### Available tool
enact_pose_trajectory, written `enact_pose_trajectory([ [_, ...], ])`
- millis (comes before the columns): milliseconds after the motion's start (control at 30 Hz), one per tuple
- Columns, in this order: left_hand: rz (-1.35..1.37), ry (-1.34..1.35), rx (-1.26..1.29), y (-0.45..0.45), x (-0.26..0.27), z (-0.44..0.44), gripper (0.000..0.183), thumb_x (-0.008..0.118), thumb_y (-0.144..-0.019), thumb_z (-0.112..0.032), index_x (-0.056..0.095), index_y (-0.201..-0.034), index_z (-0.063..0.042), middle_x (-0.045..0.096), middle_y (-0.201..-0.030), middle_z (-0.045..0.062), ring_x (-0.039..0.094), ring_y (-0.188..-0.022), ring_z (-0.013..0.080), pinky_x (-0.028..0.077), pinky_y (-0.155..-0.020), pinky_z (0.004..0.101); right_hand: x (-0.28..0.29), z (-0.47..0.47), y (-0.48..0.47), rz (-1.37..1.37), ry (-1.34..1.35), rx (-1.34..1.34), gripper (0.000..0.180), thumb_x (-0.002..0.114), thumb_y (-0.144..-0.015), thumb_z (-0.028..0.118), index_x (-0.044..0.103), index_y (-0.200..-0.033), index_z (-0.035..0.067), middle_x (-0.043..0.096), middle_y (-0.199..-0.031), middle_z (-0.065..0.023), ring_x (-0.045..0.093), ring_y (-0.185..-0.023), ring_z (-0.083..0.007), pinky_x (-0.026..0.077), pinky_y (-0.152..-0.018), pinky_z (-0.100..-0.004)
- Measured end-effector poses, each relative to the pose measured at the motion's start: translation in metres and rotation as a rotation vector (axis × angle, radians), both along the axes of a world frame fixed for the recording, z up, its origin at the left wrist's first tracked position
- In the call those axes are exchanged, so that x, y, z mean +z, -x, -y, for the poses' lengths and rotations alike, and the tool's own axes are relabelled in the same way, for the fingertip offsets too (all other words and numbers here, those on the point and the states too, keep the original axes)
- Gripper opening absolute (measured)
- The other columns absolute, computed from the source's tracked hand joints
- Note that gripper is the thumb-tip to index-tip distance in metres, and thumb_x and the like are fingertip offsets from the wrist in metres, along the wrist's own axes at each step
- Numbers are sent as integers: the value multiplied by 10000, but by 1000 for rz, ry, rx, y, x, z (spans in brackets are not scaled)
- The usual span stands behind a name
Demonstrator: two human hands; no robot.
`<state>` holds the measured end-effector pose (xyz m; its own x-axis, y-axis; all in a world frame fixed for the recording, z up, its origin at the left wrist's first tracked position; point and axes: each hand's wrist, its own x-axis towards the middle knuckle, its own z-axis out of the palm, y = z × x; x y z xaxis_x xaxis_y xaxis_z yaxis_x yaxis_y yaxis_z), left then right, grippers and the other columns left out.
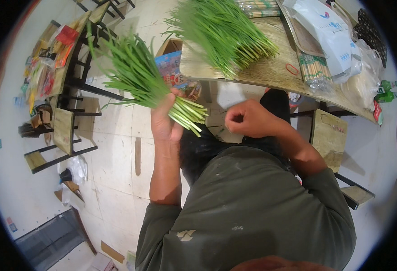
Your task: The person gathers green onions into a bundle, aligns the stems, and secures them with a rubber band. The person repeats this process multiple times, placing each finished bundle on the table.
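My left hand is wrapped around a bunch of garlic chives. Their pale cut stems stick out to the right of the fist, while the green leaves fan towards the upper left. In front of my lap my right hand is curled into a loose fist, and nothing shows in it. A larger pile of garlic chives lies on the wood-patterned table, stem ends pointing to the lower right. To the right of that pile a red rubber band rests on the tabletop.
Packs of wooden chopsticks, a tray and a white plastic bag occupy the table's right side. Green bottles stand beyond it. A cardboard box sits below the table's left end. Stools flank me, and a cluttered table is at left.
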<state>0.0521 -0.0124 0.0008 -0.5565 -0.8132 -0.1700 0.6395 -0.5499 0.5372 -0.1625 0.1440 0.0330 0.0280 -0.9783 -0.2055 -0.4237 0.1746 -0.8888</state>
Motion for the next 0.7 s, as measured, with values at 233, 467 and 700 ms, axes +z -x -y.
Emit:
enact_pose_trajectory([
  [233, 34, 22, 84, -17, 7, 1, 143, 653, -957, -79, 657, -1070, 9, 666, -1009, 114, 649, -976, 245, 554, -953, 406, -59, -4, 11, -239, 167, -37, 135, 693, -876, 141, 743, -965, 52, 722, -811, -132, 678, -676, -215, 537, -662, -353],
  [467, 141, 69, 35, -8, 7, -18, 210, 678, -921, -49, 640, -1115, 21, 683, -1022, 143, 663, -963, 270, 570, -901, 402, 20, 41, -42, -108, 463, -152, 219, 654, -968, 282, 745, -987, 84, 723, -865, -157, 708, -787, -349, 546, -670, -430],
  [700, 237, 26, 86, 1, 17, -29, 182, 648, -920, 28, 631, -1101, 22, 689, -988, 129, 681, -895, 227, 590, -795, 359, 2, 36, -48, -322, 487, -112, 222, 638, -950, 272, 692, -831, 92, 698, -784, -115, 686, -730, -352, 523, -624, -473],
])
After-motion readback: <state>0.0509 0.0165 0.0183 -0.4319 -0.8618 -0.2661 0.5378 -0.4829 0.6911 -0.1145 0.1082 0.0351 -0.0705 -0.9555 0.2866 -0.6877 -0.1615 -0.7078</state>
